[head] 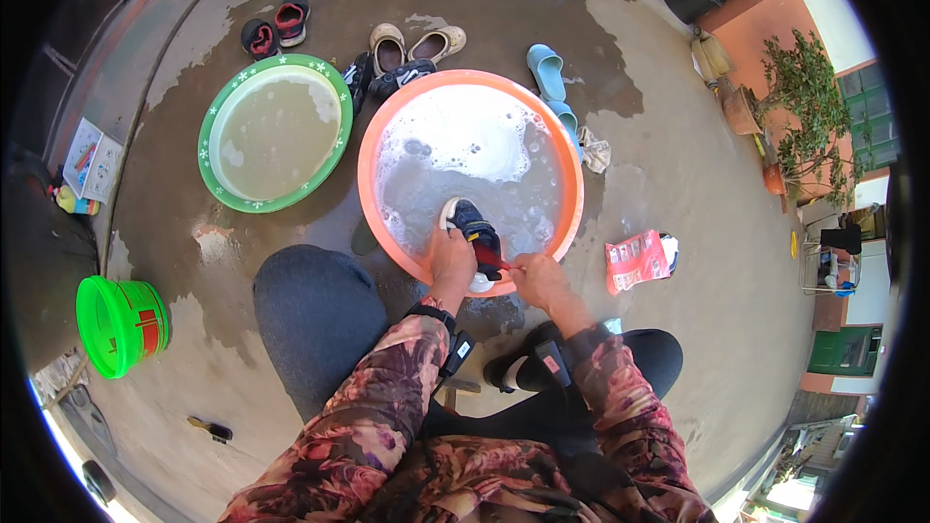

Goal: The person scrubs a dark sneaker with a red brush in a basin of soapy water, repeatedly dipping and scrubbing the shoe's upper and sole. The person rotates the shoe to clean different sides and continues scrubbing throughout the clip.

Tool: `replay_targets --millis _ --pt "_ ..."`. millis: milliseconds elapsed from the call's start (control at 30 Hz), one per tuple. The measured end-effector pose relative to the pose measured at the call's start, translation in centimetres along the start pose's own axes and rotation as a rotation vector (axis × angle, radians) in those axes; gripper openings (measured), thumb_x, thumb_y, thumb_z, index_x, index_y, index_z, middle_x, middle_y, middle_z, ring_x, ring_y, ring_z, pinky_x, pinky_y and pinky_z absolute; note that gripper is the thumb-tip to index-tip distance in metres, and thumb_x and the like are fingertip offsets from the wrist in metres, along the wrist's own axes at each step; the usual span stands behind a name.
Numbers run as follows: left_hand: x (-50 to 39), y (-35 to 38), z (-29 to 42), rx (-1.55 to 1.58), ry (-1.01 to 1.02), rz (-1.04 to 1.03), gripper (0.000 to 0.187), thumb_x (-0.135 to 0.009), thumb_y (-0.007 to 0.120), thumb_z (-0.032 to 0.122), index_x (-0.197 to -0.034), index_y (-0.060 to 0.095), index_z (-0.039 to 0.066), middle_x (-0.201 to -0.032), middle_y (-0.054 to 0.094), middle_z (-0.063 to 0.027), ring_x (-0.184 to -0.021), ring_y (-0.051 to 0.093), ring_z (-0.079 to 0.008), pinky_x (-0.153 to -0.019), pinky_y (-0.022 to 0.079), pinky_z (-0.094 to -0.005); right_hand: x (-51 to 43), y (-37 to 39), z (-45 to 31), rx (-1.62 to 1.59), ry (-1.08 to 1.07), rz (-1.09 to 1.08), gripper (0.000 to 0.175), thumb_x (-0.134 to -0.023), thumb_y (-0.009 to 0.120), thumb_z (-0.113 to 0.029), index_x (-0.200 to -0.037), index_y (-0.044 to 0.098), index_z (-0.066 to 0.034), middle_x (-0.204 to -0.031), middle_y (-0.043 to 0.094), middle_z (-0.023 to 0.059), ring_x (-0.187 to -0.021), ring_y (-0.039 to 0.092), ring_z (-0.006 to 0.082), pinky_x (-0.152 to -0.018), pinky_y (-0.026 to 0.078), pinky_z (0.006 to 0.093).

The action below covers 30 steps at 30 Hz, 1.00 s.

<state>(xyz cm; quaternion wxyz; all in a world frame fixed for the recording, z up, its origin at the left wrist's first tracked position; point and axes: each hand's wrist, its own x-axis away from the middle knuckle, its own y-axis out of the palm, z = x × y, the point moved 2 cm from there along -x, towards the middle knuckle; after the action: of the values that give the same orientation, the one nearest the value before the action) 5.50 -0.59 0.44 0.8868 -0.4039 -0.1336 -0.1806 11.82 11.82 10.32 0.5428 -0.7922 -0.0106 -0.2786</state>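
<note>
A dark shoe [472, 221] with a white toe and yellow trim is held tilted over the near rim of an orange basin [570, 232]. My left hand [452, 261] grips its side. My right hand [541, 282] pinches a slim red piece [491, 257] that reaches into the shoe's opening. Whether that piece is a brush handle or part of the shoe is not clear. Cloudy water fills the basin, with thick white suds [472, 131] across its far half.
A green-rimmed basin [211, 120] of murky water stands left. Beyond are black shoes [290, 18], beige clogs [387, 43] and blue slippers [546, 69]. At right lies a pink packet [636, 261]. A green bucket [120, 327] and a brush [211, 428] are at lower left.
</note>
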Motion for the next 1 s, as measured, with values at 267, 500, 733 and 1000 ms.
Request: replay_targets --millis 267,500,733,1000 --pt "0.0 -0.1 -0.2 -0.034 0.132 0.038 0.02 -0.085 0.053 0.011 -0.099 0.057 -0.002 -0.107 0.054 -0.0189 -0.106 0.054 -0.0353 -0.085 0.048 -0.0434 -1.2 1.6 -1.8 -0.211 -0.072 0.127 0.018 -0.084 0.058 -0.021 -0.09 0.069 -0.0082 -0.085 0.066 0.0209 -0.086 0.064 0.037 -0.078 0.051 0.0451" --pt "-0.1 0.3 0.0 -0.049 0.133 -0.043 0.019 -0.082 0.058 0.009 -0.099 0.059 0.001 -0.109 0.054 -0.0187 -0.113 0.049 -0.0343 -0.091 0.044 -0.0425 -0.2 0.0 -1.4 0.125 -0.056 0.093 0.017 -0.084 0.056 -0.021 -0.088 0.068 -0.0097 -0.081 0.066 0.0178 -0.078 0.064 0.0379 -0.072 0.052 0.045" --pt "-0.1 0.5 -0.8 -0.002 0.203 0.111 0.018 -0.084 0.06 0.018 -0.093 0.058 0.002 -0.099 0.056 -0.0184 -0.097 0.054 -0.036 -0.084 0.044 -0.0446 -0.2 -0.7 0.0 0.29 -0.188 -0.165 0.017 -0.081 0.059 -0.017 -0.089 0.071 -0.0089 -0.086 0.068 0.0136 -0.083 0.065 0.0339 -0.074 0.052 0.0429" --pt "-0.6 1.5 -1.1 -0.098 0.295 0.049 0.024 -0.087 0.058 0.024 -0.096 0.058 0.002 -0.097 0.057 -0.0184 -0.1 0.052 -0.0368 -0.084 0.044 -0.0454 -1.9 0.6 -1.0 0.005 -0.151 0.016 0.014 -0.082 0.06 -0.016 -0.086 0.067 -0.0057 -0.084 0.067 0.0169 -0.084 0.064 0.0363 -0.074 0.051 0.0441"
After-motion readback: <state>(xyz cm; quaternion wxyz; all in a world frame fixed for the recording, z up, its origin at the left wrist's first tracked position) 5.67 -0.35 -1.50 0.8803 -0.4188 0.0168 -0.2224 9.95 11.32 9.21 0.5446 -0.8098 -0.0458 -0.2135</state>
